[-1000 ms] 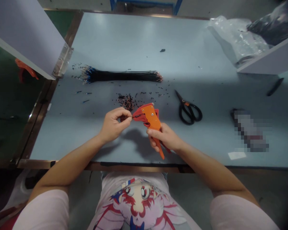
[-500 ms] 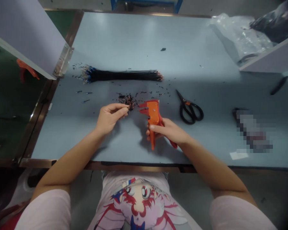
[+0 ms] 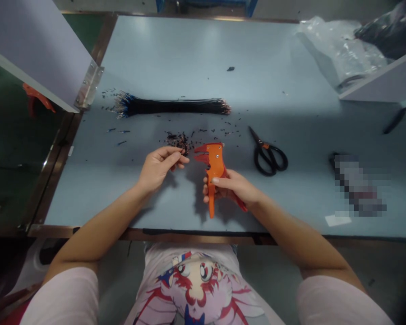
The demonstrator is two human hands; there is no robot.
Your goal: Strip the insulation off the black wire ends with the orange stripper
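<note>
Fingers [image 3: 205,189] of the right hand [image 3: 235,187] are curled loosely around orange-and-red wire strippers, with the handles spread and the jaws looking open towards the left hand [image 3: 159,167]. Over on the left, thumb and forefinger tips nearly meet, the others half-curled; can't tell if anything's pinched between them. Working down by size: pale blue table [image 3: 264,54], then the clear plastic bag [image 3: 345,49] in the far right corner, then a long bundle of black wires [image 3: 176,106] lying crosswise beyond both hands, coppery ends right, blue-and-pale ends left. Next, the wire strippers [image 3: 217,163] near the table's front, black scissors [image 3: 264,145] to their right, a pile of scraps [image 3: 177,141] by the left fingertips, and a few blue-tipped bits [image 3: 122,142] further left. If this is stripping, I'd feed each end in straight, same depth every time, squeeze fully, and keep fingertips clear of the jaws. Dropping scraps on the one pile seems sensible too. As for brands, nothing I can read: no lettering legible on the strippers, the white slip [image 3: 338,219] looks blank, and the dark object [image 3: 357,183] above it is pixelated.
</note>
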